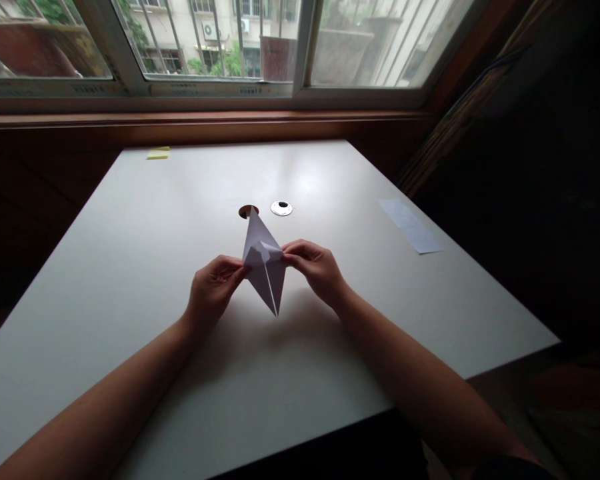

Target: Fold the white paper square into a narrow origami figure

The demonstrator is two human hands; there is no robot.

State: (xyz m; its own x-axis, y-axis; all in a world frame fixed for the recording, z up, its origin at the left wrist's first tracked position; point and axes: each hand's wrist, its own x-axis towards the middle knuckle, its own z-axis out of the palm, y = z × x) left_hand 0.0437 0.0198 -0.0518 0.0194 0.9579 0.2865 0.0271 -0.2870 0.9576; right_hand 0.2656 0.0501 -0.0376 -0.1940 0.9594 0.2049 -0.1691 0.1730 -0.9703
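A folded white paper [273,277], diamond-shaped with pointed far and near ends, is held above the tabletop between my two hands. My left hand [215,283] pinches its left corner between thumb and fingers. On the opposite side, my right hand [316,265] is closed on the right corner in the same way. A slit runs down the near half of the paper, and a raised flap shows at its middle. The fingertips partly cover both side corners.
The white table [300,373] has a round hole [245,212] beyond the paper, with a white ring-shaped cover [281,209] beside it. A paper strip [411,227] lies near the right edge. Yellow sticky notes [159,153] sit at the far left, below the window [210,87].
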